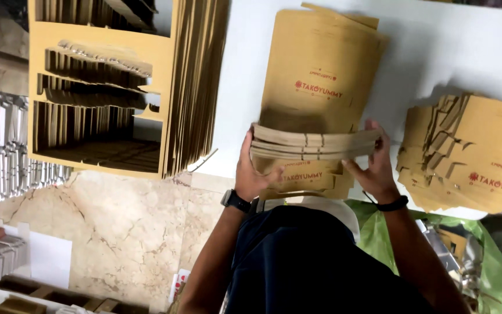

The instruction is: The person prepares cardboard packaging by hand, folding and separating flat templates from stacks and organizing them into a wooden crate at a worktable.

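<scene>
Both hands clamp one bundle of flat brown box blanks (315, 145), held edge-up just above the near end of the tabletop (437, 52). Your left hand (255, 171) wraps the left end; your right hand (376, 166) wraps the right, fingers curled over the top edge. Keep pressure even so the bowed edges stay flush. Beyond lies a flat blank stack (321, 70); far left, die-cut waste sheets (100, 87).
</scene>
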